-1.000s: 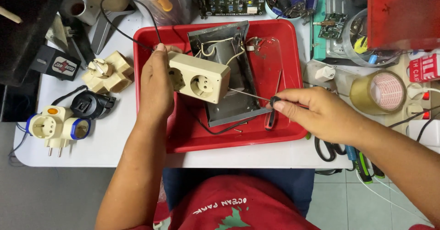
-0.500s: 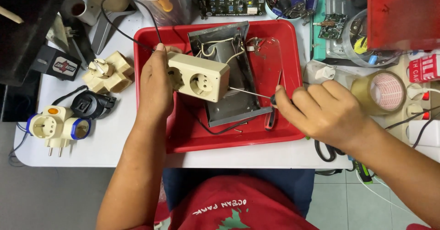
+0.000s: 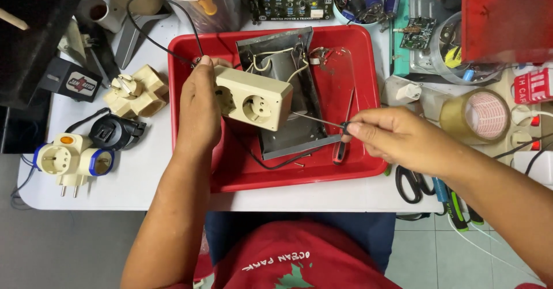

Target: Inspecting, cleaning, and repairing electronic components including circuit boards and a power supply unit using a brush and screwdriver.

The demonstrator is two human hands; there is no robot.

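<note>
Cream socket box (image 3: 253, 99) – red-labelled black adapter (image 3: 74, 80)

Left hand (image 3: 199, 107) grips cream plastic double socket box (image 3: 253, 97) above red plastic tray (image 3: 357, 165); right hand (image 3: 397, 139) pinches thin metal-shaft screwdriver (image 3: 315, 119), tip at socket's side.

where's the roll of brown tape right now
In the head view, the roll of brown tape lies flat on the table's right side, just right of the red tray and above the right hand.
</note>
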